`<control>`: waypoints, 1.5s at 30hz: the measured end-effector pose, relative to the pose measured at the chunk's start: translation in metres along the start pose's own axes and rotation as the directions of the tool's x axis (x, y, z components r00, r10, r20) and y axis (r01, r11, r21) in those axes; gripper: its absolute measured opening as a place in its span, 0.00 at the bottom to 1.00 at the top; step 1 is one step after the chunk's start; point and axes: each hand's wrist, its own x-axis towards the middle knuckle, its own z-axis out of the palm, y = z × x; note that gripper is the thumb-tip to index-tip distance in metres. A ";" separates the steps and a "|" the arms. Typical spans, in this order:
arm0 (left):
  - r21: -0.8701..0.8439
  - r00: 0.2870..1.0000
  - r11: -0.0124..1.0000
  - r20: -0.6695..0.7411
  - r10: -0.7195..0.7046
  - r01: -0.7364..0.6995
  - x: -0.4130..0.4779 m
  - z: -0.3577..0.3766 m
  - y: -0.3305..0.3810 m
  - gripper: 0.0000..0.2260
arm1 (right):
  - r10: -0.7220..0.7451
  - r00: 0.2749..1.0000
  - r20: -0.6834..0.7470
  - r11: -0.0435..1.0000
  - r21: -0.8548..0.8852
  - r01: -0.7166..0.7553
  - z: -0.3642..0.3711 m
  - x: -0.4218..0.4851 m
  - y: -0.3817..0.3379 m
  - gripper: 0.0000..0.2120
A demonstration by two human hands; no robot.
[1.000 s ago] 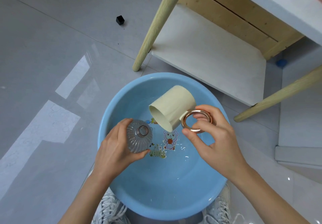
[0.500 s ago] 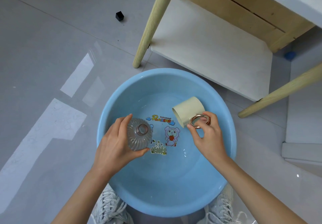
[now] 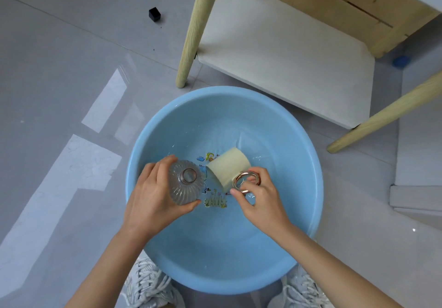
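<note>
Your mug (image 3: 230, 167) has come down into the water in the basin (image 3: 227, 259). Your right hand (image 3: 262, 202) grips its gold handle (image 3: 247, 181), fingers curled round the ring. The mug lies on its side, and its mouth points left at the glass (image 3: 186, 184). Your left hand (image 3: 150, 202) wraps round that glass, just beside the mug. To scoop water, I think you must turn the mouth away from the glass.

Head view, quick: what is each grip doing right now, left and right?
Left grip: holds the glass bottle.
Right grip: holds the mug by its handle.
</note>
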 end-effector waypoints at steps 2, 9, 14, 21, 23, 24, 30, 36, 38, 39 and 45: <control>-0.006 1.000 1.000 -0.002 0.001 -0.001 0.000 0.000 0.000 0.43 | 0.006 1.000 0.022 1.000 0.011 -0.006 -0.002 -0.005 -0.002 0.15; -0.060 1.000 0.998 -0.012 0.008 -0.009 0.000 -0.002 -0.001 0.42 | 0.351 0.933 0.084 0.880 0.310 -0.359 -0.026 -0.004 -0.004 0.08; -0.082 1.000 0.997 -0.020 0.000 -0.001 -0.001 -0.004 0.001 0.41 | 0.523 0.836 0.167 0.666 0.532 -0.523 -0.046 -0.001 -0.005 0.16; -0.092 1.000 0.996 -0.027 -0.005 0.002 -0.001 -0.003 0.001 0.42 | 0.503 0.858 0.099 0.648 0.614 -0.451 -0.074 0.002 -0.024 0.22; -0.083 0.999 0.997 -0.035 -0.010 0.007 -0.001 -0.003 0.002 0.42 | 0.498 0.858 0.125 0.594 0.672 -0.442 -0.085 0.004 -0.028 0.27; -0.076 0.999 0.997 -0.039 -0.010 0.007 -0.002 -0.003 0.002 0.42 | 0.486 0.863 0.138 0.579 0.688 -0.436 -0.089 0.005 -0.030 0.29; -0.075 0.999 0.997 -0.046 0.016 -0.020 -0.002 -0.002 0.001 0.43 | 0.382 0.912 0.151 0.663 0.642 -0.385 -0.095 0.012 -0.053 0.30; -0.081 0.999 0.996 -0.045 0.028 -0.031 -0.002 -0.003 -0.001 0.43 | 0.287 0.944 0.164 0.748 0.577 -0.328 -0.088 0.017 -0.083 0.11; -0.074 0.998 0.997 -0.048 0.032 -0.036 -0.003 -0.003 -0.001 0.43 | 0.262 0.950 0.171 0.766 0.561 -0.313 -0.087 0.019 -0.089 0.09; -0.069 0.998 0.997 -0.049 0.035 -0.039 -0.002 -0.003 -0.001 0.43 | 0.245 0.954 0.173 0.770 0.563 -0.300 -0.087 0.020 -0.092 0.09; -0.070 0.998 0.997 -0.052 0.033 -0.037 -0.003 -0.003 -0.001 0.44 | 0.133 0.986 0.098 0.848 0.505 -0.164 -0.086 0.021 -0.099 0.07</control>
